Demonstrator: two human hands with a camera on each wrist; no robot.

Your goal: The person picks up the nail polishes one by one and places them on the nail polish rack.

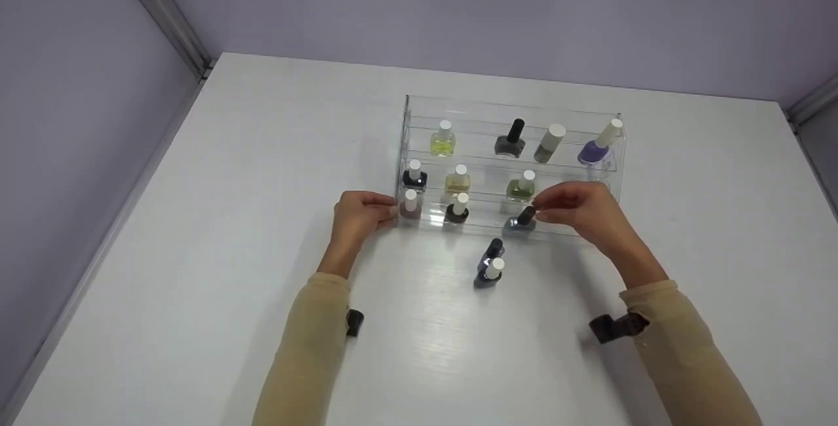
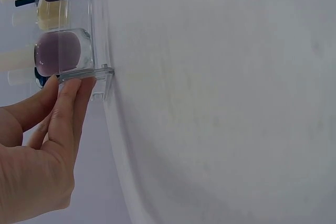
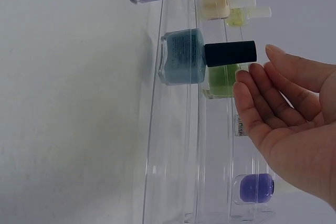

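On white table (image 1: 262,184), center-back: clear acrylic tiered rack (image 1: 419,106) w/ nail polish bottles on three steps. Front step, right part: grey-blue bottle w/ black cap (image 1: 522,220) standing on rack, right hand (image 1: 579,209) at its cap; per wrist view fingers (image 3: 252,95) straight and relaxed, tips just beside black cap, not wrapped round it; contact w/ cap can't tell for sure. Same bottle in wrist view (image 3: 184,56) sits behind front lip of rack, green bottle (image 3: 220,80) right behind it on next step. Left hand (image 1: 359,213) at rack's front-left corner, fingers (image 2: 71,98) extended, pressing against clear edge (image 2: 84,73), nothing held. Next to that corner: mauve bottle w/ white cap (image 1: 410,205); further along front step, dark bottle w/ white cap (image 1: 457,209). Mid step: black bottle (image 1: 414,176), pale yellow bottle (image 1: 457,180), green one (image 1: 522,186). Top step: yellow bottle (image 1: 443,140), dark grey bottle w/ black cap (image 1: 511,139), olive-grey bottle (image 1: 550,143), purple bottle (image 1: 597,146), last two tilted. On table in front of rack, well apart from both hands: two more bottles touching, black-capped (image 1: 493,249) and white-capped (image 1: 491,271). Beige sleeves (image 1: 308,347) on both arms, wrist cam mounts (image 1: 615,326) visible.
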